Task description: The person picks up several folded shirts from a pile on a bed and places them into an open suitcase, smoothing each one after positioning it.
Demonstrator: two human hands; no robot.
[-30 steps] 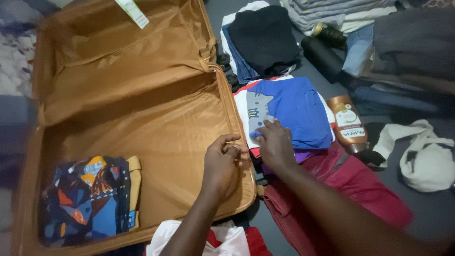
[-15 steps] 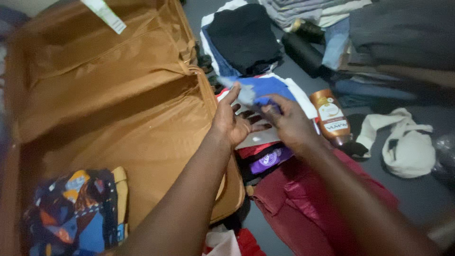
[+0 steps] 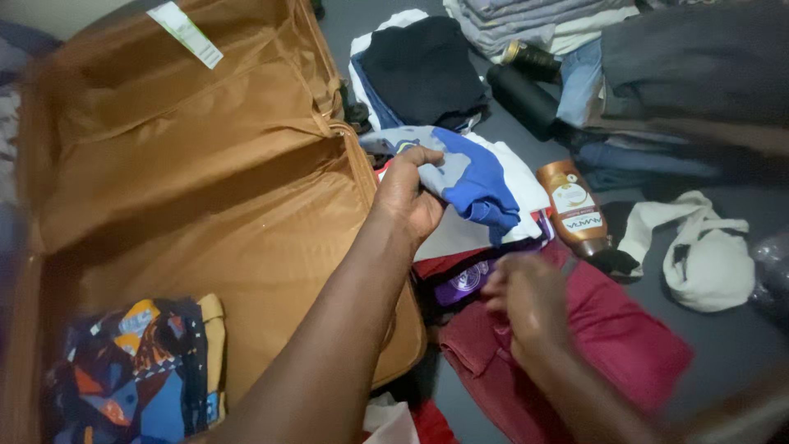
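Left hand (image 3: 408,195) is curled around a bunched blue shirt (image 3: 468,177), fingers pinching the fabric, lifted just off the white top (image 3: 472,234) of the clothes pile right beside the suitcase (image 3: 246,238) rim. Right hand (image 3: 526,300) is blurry, hovering over the red garment (image 3: 608,337); honestly can't tell if it's spread or curled, and it doesn't seem to hold anything.

To do this lift well, I'd say get a second grip under the drooping end so the fold doesn't fall apart, and keep it clear of the brown bottle (image 3: 574,208) to the right.

The shirt's long axis runs roughly far-left to near-right, the near-right end sagging down toward the pile, the grey patch at the far-left end. Patterned cloth (image 3: 136,370) sits in the case's near-left corner.
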